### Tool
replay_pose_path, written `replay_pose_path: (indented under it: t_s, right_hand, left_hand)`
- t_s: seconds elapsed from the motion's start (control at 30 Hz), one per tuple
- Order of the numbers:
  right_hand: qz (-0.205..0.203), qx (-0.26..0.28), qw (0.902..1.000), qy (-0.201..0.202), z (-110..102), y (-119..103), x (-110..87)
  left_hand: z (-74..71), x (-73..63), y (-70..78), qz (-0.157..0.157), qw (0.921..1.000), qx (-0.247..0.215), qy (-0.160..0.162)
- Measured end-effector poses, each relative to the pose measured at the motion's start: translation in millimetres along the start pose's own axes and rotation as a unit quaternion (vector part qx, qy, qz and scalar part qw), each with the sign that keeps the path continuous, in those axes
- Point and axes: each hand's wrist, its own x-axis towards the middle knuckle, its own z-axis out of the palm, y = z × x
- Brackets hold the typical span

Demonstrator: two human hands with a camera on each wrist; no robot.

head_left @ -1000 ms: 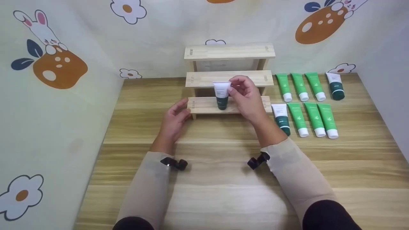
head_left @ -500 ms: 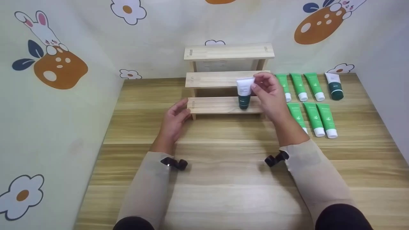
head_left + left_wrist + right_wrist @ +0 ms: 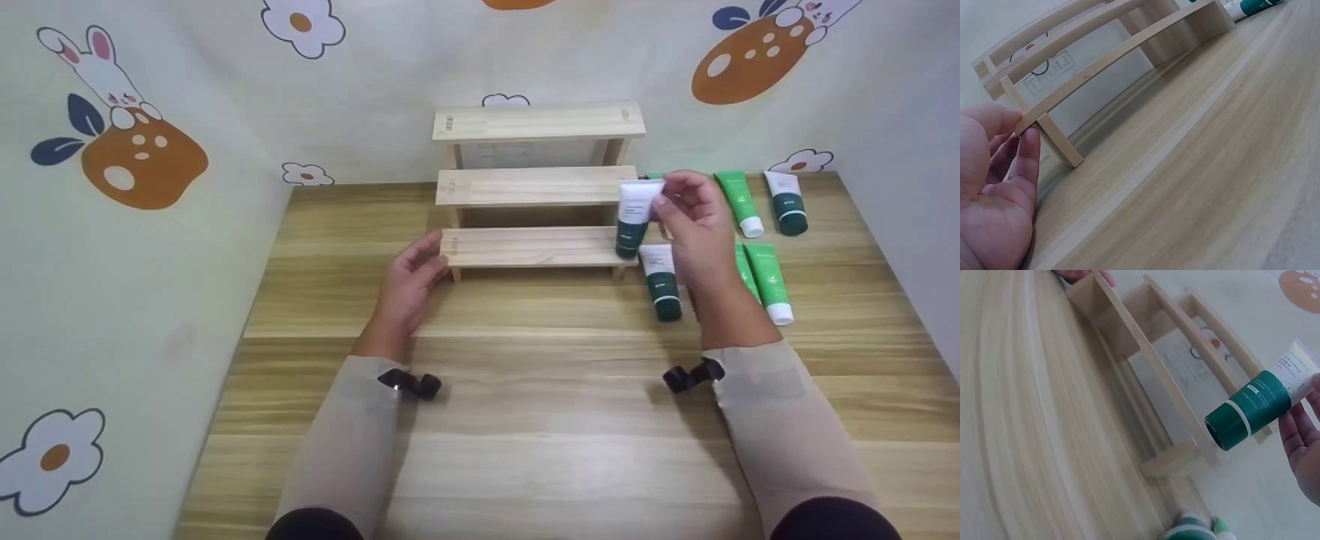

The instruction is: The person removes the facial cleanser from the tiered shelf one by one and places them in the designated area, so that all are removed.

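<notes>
My right hand [image 3: 697, 232] pinches a white and dark green squeeze tube [image 3: 634, 217] near its flat white end. The tube's green cap points down, and it hangs in front of the right end of the three-tier wooden rack [image 3: 536, 186]. In the right wrist view the held tube [image 3: 1258, 402] is off the wood, cap towards the lowest step. My left hand [image 3: 407, 289] grips the left end of the lowest step. The left wrist view has its thumb and fingers [image 3: 1030, 149] on either side of the board's corner [image 3: 1033, 115].
Right of the rack, another white and dark green tube [image 3: 663, 285] lies on the wood-grain table [image 3: 525, 420]. Several green tubes with white caps, such as this green tube [image 3: 769, 281], lie there, partly hidden by my right arm. A further white-green tube [image 3: 787, 202] lies at the far right.
My right hand has carried the tube rightwards, from over the middle of the lowest step to its right end. The left hand and rack have stayed in place.
</notes>
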Motion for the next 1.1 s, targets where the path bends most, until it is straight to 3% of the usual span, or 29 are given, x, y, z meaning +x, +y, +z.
replay_pose_path:
  t_s: [0.3, 0.73, 1.1]
  right_hand:
    - [0.007, 0.03, 0.9969, 0.072, -54.4, -7.9, 7.0]
    - [0.037, 0.104, 0.9724, 0.206, -133.0, -19.2, 15.5]
    - [0.093, 0.068, 0.9589, 0.26, -173.5, -18.0, 15.5]
  left_hand:
    - [1.4, 0.3, -0.9, -0.002, 1.0, 0.002, 0.003]
    - [1.2, 0.4, -1.9, -0.008, 1.0, -0.004, 0.001]
    - [-1.0, 0.9, -0.3, -0.009, 1.0, 0.0, 0.003]
